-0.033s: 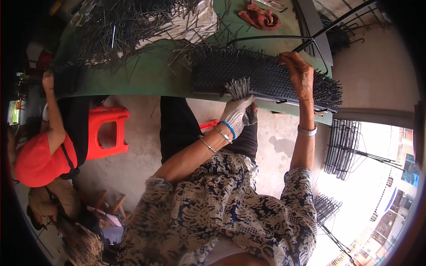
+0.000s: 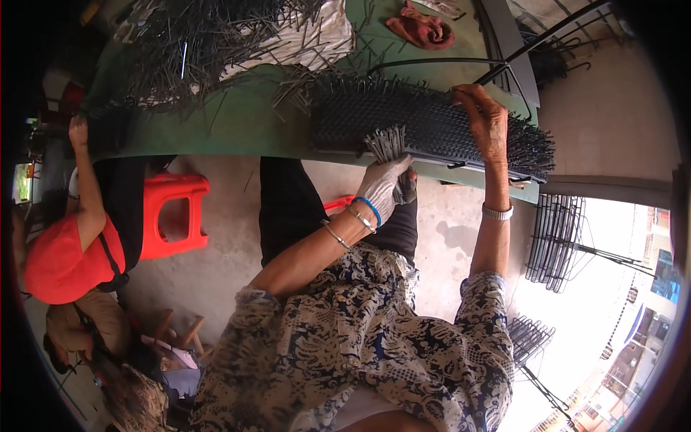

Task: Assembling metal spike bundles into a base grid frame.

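A long black panel (image 2: 425,119) bristling with thin metal pins lies along the near edge of a green table (image 2: 237,126). My left hand (image 2: 384,186) wears a pale glove and a blue bangle. It grips a small bundle of grey metal pins (image 2: 386,142) just below the panel's front edge. My bare right hand (image 2: 484,115) lies on top of the panel near its right end, with the fingers curled over the far edge. A silver band is on that wrist.
A heap of loose grey wire rods (image 2: 201,50) covers the table's far left, and a red rag (image 2: 421,29) lies at the back. A person in a red top (image 2: 57,266) works at the left, beside a red plastic stool (image 2: 169,216). Black wire racks (image 2: 558,241) stand at the right.
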A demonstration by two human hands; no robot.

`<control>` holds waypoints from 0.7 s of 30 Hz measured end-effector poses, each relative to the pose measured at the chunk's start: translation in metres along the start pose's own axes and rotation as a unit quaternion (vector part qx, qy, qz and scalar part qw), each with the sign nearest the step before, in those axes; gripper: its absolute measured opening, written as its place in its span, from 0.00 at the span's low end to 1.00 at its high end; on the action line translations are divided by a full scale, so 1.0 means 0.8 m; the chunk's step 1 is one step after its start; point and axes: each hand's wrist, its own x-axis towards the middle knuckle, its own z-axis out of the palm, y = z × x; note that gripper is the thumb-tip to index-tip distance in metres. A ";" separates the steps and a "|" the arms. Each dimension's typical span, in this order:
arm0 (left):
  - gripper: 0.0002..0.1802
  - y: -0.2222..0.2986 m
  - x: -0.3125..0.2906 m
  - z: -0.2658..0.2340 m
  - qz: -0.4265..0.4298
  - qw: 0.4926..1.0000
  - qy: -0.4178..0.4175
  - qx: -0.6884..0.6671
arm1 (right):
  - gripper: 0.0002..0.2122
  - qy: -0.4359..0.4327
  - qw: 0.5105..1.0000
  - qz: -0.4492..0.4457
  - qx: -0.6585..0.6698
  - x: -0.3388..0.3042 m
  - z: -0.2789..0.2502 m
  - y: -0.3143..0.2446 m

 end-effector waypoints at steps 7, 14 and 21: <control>0.07 0.001 -0.007 0.001 -0.003 1.000 -0.007 0.024 | 0.06 0.039 0.994 0.047 0.087 -0.002 0.012 0.015; 0.07 0.004 -0.009 -0.001 0.001 0.999 -0.019 0.051 | 0.05 0.016 1.000 -0.016 -0.004 0.002 0.004 -0.004; 0.08 0.003 -0.011 0.002 -0.004 0.998 -0.008 0.059 | 0.05 -0.014 0.995 -0.080 -0.062 0.006 -0.001 -0.005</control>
